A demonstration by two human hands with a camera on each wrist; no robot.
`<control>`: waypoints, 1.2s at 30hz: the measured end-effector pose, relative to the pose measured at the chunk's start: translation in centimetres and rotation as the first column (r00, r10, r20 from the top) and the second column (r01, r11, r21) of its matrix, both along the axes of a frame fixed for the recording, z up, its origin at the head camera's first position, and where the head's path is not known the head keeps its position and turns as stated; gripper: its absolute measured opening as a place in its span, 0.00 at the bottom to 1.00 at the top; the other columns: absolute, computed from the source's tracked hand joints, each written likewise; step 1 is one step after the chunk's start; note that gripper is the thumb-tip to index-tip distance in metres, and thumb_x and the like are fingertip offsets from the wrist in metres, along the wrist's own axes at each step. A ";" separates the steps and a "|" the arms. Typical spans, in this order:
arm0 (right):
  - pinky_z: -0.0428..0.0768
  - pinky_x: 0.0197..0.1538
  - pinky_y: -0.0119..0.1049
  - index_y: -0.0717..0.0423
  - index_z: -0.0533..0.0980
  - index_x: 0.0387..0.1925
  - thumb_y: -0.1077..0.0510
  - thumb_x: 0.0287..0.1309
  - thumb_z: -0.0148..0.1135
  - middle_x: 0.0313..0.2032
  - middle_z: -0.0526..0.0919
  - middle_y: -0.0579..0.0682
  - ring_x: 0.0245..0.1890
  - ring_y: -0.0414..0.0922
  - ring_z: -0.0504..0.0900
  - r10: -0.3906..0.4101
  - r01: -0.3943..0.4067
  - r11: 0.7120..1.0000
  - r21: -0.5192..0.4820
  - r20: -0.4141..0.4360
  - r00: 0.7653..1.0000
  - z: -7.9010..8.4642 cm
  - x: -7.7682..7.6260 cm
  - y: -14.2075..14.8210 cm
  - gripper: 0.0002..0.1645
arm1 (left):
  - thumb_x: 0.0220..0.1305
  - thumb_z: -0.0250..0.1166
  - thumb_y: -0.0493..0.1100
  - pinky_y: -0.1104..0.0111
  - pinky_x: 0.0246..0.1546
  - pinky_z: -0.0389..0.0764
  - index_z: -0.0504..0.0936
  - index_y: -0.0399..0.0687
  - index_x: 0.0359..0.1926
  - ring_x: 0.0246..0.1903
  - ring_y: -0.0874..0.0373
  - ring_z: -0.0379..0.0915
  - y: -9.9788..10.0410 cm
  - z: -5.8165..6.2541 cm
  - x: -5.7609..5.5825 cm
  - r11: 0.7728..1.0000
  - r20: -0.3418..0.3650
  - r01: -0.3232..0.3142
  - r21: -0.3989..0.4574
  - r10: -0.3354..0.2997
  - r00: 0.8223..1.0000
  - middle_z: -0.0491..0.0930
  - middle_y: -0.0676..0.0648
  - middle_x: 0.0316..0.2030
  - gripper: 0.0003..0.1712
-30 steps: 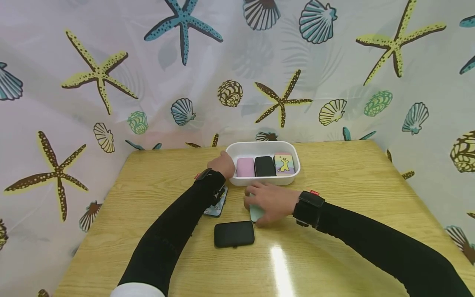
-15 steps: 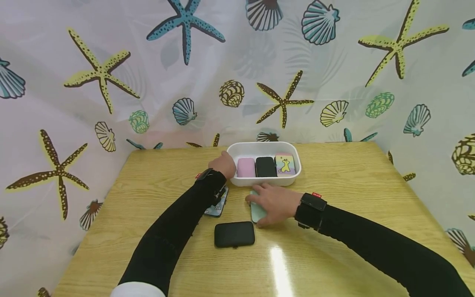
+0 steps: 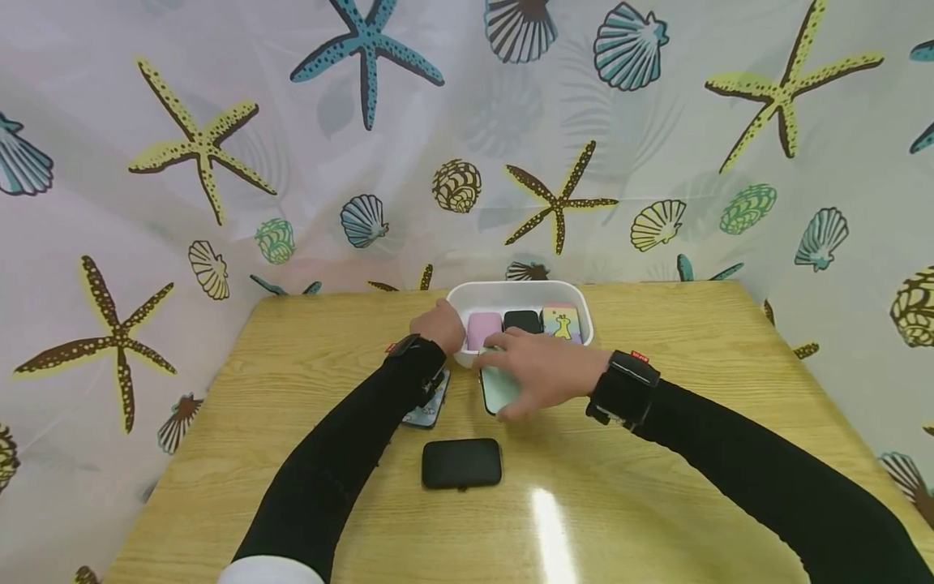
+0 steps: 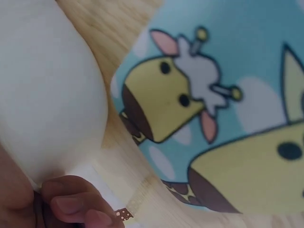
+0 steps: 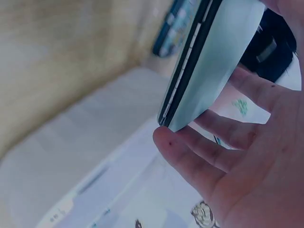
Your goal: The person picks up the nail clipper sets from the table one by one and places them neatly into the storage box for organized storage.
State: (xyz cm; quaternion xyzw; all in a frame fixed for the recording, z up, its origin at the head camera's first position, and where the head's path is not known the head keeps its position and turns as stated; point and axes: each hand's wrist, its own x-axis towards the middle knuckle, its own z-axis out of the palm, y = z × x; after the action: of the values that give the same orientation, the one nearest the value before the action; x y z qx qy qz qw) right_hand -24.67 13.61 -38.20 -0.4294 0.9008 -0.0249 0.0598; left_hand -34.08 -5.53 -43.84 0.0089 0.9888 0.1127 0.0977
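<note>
Head view, left to right. Left forearm, black-sleeved, reaches forward from the lower edge; left hand [image 3: 440, 326] sits at the left end of the white bin [image 3: 518, 297], back of hand upward. Grip: fingers curled, little gap, holding the bin's end; left wrist view shows the curled fingers [image 4: 71, 202] against its white wall. Exact thumb contact cannot be told. Blue giraffe-print case [image 3: 432, 408] lies on the wooden table [image 3: 657, 349] beneath the left wrist, partly hidden by it. Black case [image 3: 462, 464] lies flat, nearer the wearer. Inside the bin, in a row: pink case [image 3: 485, 328], dark case [image 3: 522, 319], rainbow giraffe case [image 3: 561, 322].

Mint-green case [image 3: 499, 392] is at the bin's front side, its far end overlapping the front rim in view; contact with the rim cannot be told. Right hand [image 3: 543, 369] pinches it, thumb at the near end, fingers spread toward the far end. Right wrist view: case tilted, hinged edge showing. Right forearm slants in from lower right.
</note>
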 end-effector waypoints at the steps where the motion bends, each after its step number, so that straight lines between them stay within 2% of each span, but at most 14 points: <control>1: 0.78 0.45 0.36 0.36 0.72 0.66 0.26 0.48 0.67 0.65 0.70 0.49 0.54 0.44 0.71 -0.001 0.001 1.000 -0.012 -0.004 1.000 0.3 -0.3 0.0 0.45 | 0.75 0.52 0.48 0.57 0.41 0.79 0.65 0.31 0.65 0.36 0.48 0.81 0.0 0.0 0.0 1.000 -0.009 0.003 -0.006 -0.003 1.000 0.83 0.39 0.42 0.28; 8: 0.78 0.49 0.40 0.37 0.71 0.67 0.29 0.50 0.69 0.67 0.69 0.51 0.58 0.48 0.71 -0.045 0.046 0.996 -0.071 0.017 0.999 2.2 -2.8 0.2 0.44 | 0.73 0.56 0.50 0.58 0.42 0.80 0.82 0.42 0.48 0.36 0.52 0.80 -0.3 -0.3 -0.4 0.996 -0.042 0.037 -0.082 -0.041 0.998 0.83 0.46 0.38 0.17; 11: 0.77 0.50 0.40 0.40 0.72 0.67 0.30 0.51 0.70 0.65 0.71 0.52 0.56 0.48 0.73 -0.052 0.053 0.995 -0.083 0.025 0.998 2.6 -4.3 0.1 0.44 | 0.73 0.56 0.50 0.59 0.39 0.79 0.84 0.45 0.42 0.33 0.53 0.79 -0.3 -0.4 -0.6 0.993 -0.045 0.041 -0.107 -0.046 0.998 0.83 0.48 0.35 0.15; 14: 0.77 0.49 0.41 0.44 0.74 0.66 0.32 0.50 0.71 0.63 0.73 0.52 0.54 0.48 0.73 -0.066 0.069 0.993 -0.093 0.036 0.997 2.6 -5.9 -0.2 0.44 | 0.72 0.57 0.50 0.60 0.39 0.79 0.84 0.46 0.40 0.33 0.54 0.78 -0.4 -0.4 -0.7 0.991 -0.043 0.045 -0.127 -0.050 0.998 0.82 0.49 0.34 0.15; 19: 0.77 0.50 0.42 0.48 0.73 0.67 0.36 0.50 0.74 0.62 0.74 0.53 0.53 0.49 0.74 -0.097 0.103 0.992 -0.072 0.084 0.992 2.0 -8.4 -0.7 0.44 | 0.72 0.57 0.49 0.59 0.42 0.80 0.85 0.46 0.41 0.34 0.53 0.79 -0.3 -0.4 -0.6 0.989 -0.046 0.046 -0.142 -0.053 0.998 0.83 0.49 0.35 0.14; 25: 0.75 0.56 0.47 0.51 0.70 0.69 0.39 0.52 0.74 0.65 0.72 0.57 0.59 0.54 0.73 -0.102 0.105 0.994 -0.010 0.149 0.983 0.8 -10.6 -1.8 0.46 | 0.74 0.54 0.51 0.58 0.42 0.81 0.85 0.48 0.42 0.35 0.54 0.81 -0.4 -0.7 -0.8 0.982 -0.053 0.075 -0.171 -0.085 0.995 0.84 0.49 0.39 0.16; 28: 0.73 0.58 0.46 0.49 0.71 0.69 0.38 0.52 0.74 0.66 0.72 0.56 0.61 0.53 0.72 -0.110 0.107 0.994 0.028 0.169 0.979 0.1 -11.4 -2.5 0.46 | 0.75 0.53 0.51 0.57 0.44 0.82 0.85 0.48 0.43 0.36 0.54 0.81 -0.4 -0.7 -0.8 0.980 -0.049 0.081 -0.181 -0.092 0.995 0.85 0.48 0.40 0.17; 30: 0.73 0.57 0.45 0.49 0.71 0.68 0.37 0.52 0.74 0.65 0.73 0.54 0.58 0.51 0.73 -0.106 0.099 0.994 0.049 0.172 0.979 -0.6 -11.8 -2.9 0.45 | 0.75 0.53 0.52 0.57 0.44 0.81 0.85 0.48 0.43 0.36 0.53 0.82 -0.3 -0.8 -0.9 0.981 -0.043 0.079 -0.179 -0.088 0.995 0.85 0.48 0.40 0.18; 36: 0.75 0.55 0.42 0.51 0.73 0.66 0.41 0.54 0.73 0.62 0.76 0.54 0.53 0.49 0.75 -0.092 0.082 0.995 0.061 0.198 0.976 -1.8 -12.5 -3.9 0.41 | 0.75 0.52 0.51 0.59 0.41 0.80 0.85 0.47 0.40 0.33 0.54 0.80 -0.1 -0.5 -0.6 0.982 -0.019 0.078 -0.173 -0.082 0.996 0.84 0.48 0.34 0.19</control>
State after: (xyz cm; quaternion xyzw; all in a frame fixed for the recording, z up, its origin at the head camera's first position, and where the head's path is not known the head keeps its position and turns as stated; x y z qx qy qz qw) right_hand -37.13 9.75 -40.05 -0.3832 0.9084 -0.0469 0.1603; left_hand -34.72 -5.66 -44.35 0.0415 0.9948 0.0227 0.0897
